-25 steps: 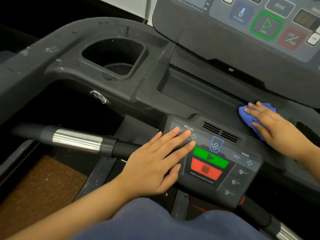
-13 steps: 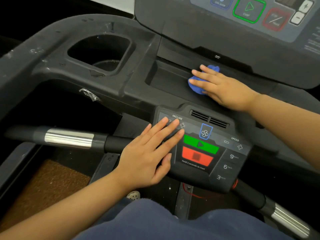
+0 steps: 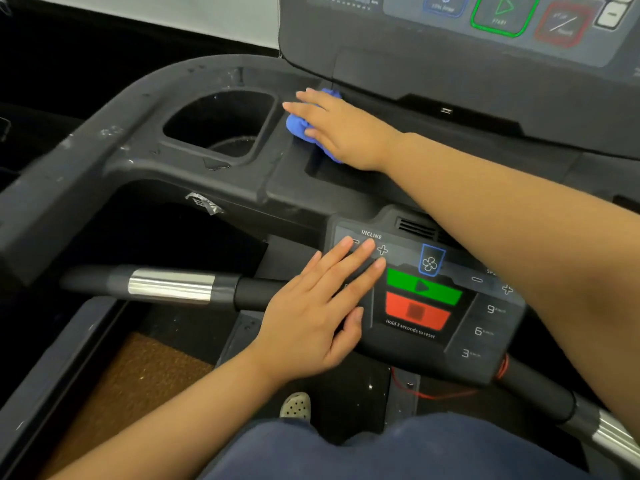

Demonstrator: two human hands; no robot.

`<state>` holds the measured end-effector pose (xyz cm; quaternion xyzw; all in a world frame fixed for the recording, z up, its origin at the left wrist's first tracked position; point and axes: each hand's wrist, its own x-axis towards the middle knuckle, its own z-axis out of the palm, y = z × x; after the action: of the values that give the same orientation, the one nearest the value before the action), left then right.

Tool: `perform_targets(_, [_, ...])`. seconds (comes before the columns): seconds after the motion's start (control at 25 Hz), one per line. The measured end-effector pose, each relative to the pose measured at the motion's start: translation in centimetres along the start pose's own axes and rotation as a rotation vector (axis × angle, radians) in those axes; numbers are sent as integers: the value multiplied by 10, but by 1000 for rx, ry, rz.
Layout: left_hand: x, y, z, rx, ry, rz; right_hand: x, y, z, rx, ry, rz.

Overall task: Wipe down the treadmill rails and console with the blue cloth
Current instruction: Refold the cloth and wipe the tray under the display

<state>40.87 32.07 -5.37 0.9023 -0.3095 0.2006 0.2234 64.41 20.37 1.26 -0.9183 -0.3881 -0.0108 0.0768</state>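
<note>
My right hand (image 3: 341, 129) presses the crumpled blue cloth (image 3: 297, 125) flat against the dark console ledge, just right of the cup holder (image 3: 221, 124) and at the left end of the shallow tray (image 3: 349, 174). Its fingers lie straight over the cloth, which shows only at its left and lower edges. My left hand (image 3: 318, 313) rests flat, fingers straight, on the left side of the lower control panel (image 3: 429, 299), over the incline buttons. The upper console (image 3: 485, 36) with its green start button sits at the top right.
A black handlebar with a chrome sensor (image 3: 169, 285) runs left from the control panel; another chrome section (image 3: 613, 434) shows at bottom right. The curved left rail (image 3: 69, 174) carries white specks. A brown mat (image 3: 124, 386) and a shoe (image 3: 296, 405) lie below.
My right hand has slid the blue cloth leftward along the console ledge, from the right end to beside the cup holder. My left hand has stayed on the control panel.
</note>
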Motion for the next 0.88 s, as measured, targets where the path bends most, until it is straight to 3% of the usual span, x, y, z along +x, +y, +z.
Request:
perform_targets(0.28, [0,3,0,5,15,-8,-114,35,-16,67,-55,63])
perform_targets(0.56, [2,5,-3,9,16,-23,-269,54,-65,423,-174,338])
perform_targets(0.76, [4,5,-5,-19,-9,-39,-272,42,-70,719,-97,593])
perform_targets(0.88, [2,3,-8,-36,-43,-32,-232,19,-62,770,-134,564])
